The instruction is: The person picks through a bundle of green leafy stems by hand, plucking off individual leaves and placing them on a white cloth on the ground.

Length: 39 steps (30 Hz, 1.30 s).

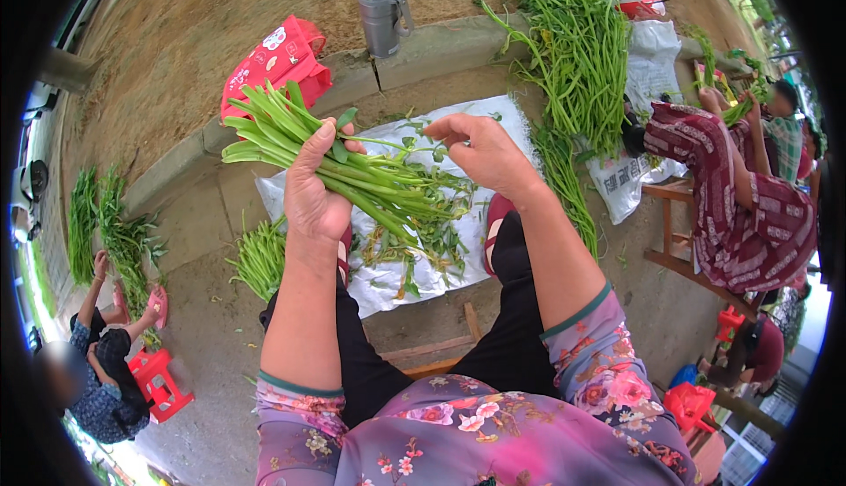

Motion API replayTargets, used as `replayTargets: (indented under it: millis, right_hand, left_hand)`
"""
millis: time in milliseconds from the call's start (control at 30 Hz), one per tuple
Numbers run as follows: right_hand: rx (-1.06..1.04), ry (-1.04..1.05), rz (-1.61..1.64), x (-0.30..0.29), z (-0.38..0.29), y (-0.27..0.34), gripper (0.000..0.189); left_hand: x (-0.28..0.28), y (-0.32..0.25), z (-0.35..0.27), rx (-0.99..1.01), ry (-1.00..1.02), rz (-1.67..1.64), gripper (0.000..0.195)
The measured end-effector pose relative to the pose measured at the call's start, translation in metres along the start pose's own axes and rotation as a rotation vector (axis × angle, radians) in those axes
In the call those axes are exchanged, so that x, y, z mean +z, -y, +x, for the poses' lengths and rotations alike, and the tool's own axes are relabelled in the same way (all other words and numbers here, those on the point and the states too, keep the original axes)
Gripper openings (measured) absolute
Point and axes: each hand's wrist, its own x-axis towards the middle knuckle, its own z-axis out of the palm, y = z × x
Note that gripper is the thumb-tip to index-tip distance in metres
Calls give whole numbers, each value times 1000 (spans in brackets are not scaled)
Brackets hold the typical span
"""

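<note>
My left hand is closed around a bunch of leafy green stems that look like water spinach. Its pale cut ends point up and left, and the leafy tips hang right. Close to those tips is my right hand, fingers bent. A thin stem runs out towards it; whether the fingertips pinch that stem is unclear. Below both hands a white woven sack lies flat on the ground, with loose leaves and trimmings scattered on it. Left of the sack, partly behind my forearm, lies another bunch of greens.
A large heap of greens lies against the concrete curb at upper right. A grey flask and a red bag stand by the curb. Other people sit at left and right, near a red stool and a wooden chair.
</note>
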Motion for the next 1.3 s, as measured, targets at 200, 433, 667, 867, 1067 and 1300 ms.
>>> replayTargets:
  millis: [200,433,667,867,1067,1300]
  right_hand:
    - [173,264,126,-2,-2,17,20]
    - [214,195,185,-13,-4,14,20]
    - [-28,81,22,14,-2,7,17]
    - [-109,118,-94,42,-13,21,15]
    - [-51,-47,-102,35,-11,20,15]
    - [44,-247,73,13,1,17,10]
  left_hand:
    - [-7,-10,1,33,-12,5,19]
    - [-10,-18,4,26,-20,-2,21]
    - [-20,-32,11,91,-48,-9,22]
    - [-17,-42,9,110,-67,44,24]
    - [-15,-37,12,120,-98,104,23]
    - [-14,-29,14,66,-105,97,26]
